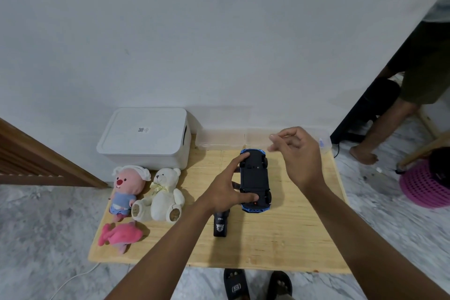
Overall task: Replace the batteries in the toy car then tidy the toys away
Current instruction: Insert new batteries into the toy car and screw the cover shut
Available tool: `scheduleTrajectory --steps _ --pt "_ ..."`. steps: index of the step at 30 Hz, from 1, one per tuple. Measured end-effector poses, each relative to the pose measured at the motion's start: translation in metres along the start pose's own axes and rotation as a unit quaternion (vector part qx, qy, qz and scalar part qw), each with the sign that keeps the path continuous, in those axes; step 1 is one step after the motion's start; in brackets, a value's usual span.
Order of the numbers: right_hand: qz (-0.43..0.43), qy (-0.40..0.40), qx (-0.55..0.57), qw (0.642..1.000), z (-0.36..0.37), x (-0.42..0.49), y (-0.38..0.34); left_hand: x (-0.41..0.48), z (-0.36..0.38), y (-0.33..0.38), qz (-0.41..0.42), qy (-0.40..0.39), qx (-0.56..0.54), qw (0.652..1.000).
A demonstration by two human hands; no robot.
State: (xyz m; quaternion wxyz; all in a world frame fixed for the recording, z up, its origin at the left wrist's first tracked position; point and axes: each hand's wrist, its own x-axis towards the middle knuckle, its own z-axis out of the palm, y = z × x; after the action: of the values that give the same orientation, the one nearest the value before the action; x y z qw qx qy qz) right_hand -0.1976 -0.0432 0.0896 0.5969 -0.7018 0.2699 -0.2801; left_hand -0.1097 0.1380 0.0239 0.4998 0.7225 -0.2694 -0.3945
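Observation:
The blue toy car (254,178) lies upside down on the wooden table (292,238), its black underside facing up. My left hand (224,192) holds it from the left side, thumb across the underside near the rear and index finger reaching to the front. Above and to the right of the car hovers my right hand (297,153), fingers loosely curled and slightly blurred, with nothing visible in them. A black remote control (221,225) lies just below my left hand. On the table's left side lie a pink beaver plush (127,185), a white teddy bear (163,195) and a pink plush (119,236).
A white lidded storage box (146,139) stands at the table's back left against the wall. A clear plastic container (224,139) runs along the back edge. A person's legs (389,117) and a pink basket (423,185) are on the floor at right. Slippers (235,285) lie under the front edge.

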Motion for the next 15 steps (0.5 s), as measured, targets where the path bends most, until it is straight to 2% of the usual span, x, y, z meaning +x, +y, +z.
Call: scheduleTrajectory --steps 3,8,11,15 --pt "-0.015 -0.061 -0.141 0.988 -0.010 -0.017 0.025 -0.001 0.001 -0.004 -0.001 0.002 -0.006 1.000" --pt "-0.012 -0.197 -0.361 0.911 -0.015 -0.046 0.051 -0.001 0.007 -0.009 0.001 -0.004 -0.022 1.000" --pt "0.025 -0.237 -0.352 0.905 -0.013 -0.049 0.057 -0.002 0.010 -0.012 0.000 -0.011 -0.039 0.999" --pt "0.049 -0.227 -0.307 0.923 -0.013 -0.046 0.062 0.000 0.012 -0.010 -0.017 -0.004 -0.091 0.996"
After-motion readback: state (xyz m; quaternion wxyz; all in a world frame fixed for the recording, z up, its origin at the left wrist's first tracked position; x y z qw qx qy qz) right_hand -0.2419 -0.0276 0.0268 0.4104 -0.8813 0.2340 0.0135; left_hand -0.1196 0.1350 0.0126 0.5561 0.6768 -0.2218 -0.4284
